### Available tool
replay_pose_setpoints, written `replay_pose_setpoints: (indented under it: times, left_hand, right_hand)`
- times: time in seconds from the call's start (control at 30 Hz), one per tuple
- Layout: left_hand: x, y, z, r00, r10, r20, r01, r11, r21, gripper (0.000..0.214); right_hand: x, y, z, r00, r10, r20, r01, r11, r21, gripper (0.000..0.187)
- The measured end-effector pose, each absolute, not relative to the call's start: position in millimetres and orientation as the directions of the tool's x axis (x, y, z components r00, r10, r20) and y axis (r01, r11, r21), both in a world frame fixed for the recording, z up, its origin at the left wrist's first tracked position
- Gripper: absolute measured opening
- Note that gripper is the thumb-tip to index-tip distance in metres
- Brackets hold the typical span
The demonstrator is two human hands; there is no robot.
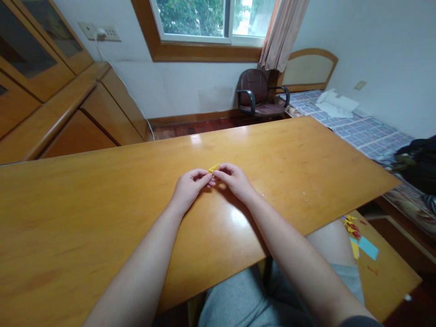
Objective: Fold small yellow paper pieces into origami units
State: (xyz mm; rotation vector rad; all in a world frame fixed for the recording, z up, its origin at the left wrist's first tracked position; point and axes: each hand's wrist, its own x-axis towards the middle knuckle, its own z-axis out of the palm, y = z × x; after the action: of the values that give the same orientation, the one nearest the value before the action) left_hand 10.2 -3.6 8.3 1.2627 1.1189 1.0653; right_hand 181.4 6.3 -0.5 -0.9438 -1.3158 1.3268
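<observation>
Between my two hands is a small piece of folded yellow paper [213, 168], pinched just above the wooden table [102, 218]. My left hand [191, 187] grips its left side with thumb and fingers. From the right, my right hand [235, 180] pinches the same paper, fingertips almost touching those of the left. The paper's lower part is hidden behind my thumbs, so its full shape cannot be made out.
Low at the right, a bench [391, 281] bears several folded yellow and red paper pieces [352, 225] and a blue paper sheet [369, 248]. Beyond the table stand a brown armchair [255, 91] and a bed [368, 131]. Wooden cabinets [78, 136] line the left.
</observation>
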Motion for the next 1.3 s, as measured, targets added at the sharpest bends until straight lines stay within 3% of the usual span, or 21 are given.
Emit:
replay_pose_setpoints:
  times: [1.1,1.3]
  left_hand:
    - [10.8,-2.9,9.0,0.139,0.989,-0.06,-0.029,0.065,0.997,0.034]
    - [11.0,-2.2,8.3,0.108,0.992,-0.066,-0.08,0.075,0.994,0.033]
  right_hand:
    - [177.3,7.0,-3.2,-0.186,0.974,0.131,-0.107,0.112,-0.988,0.026]
    - [182.0,8.6,-4.6,-0.046,0.984,0.175,-0.091,0.17,-0.981,0.025]
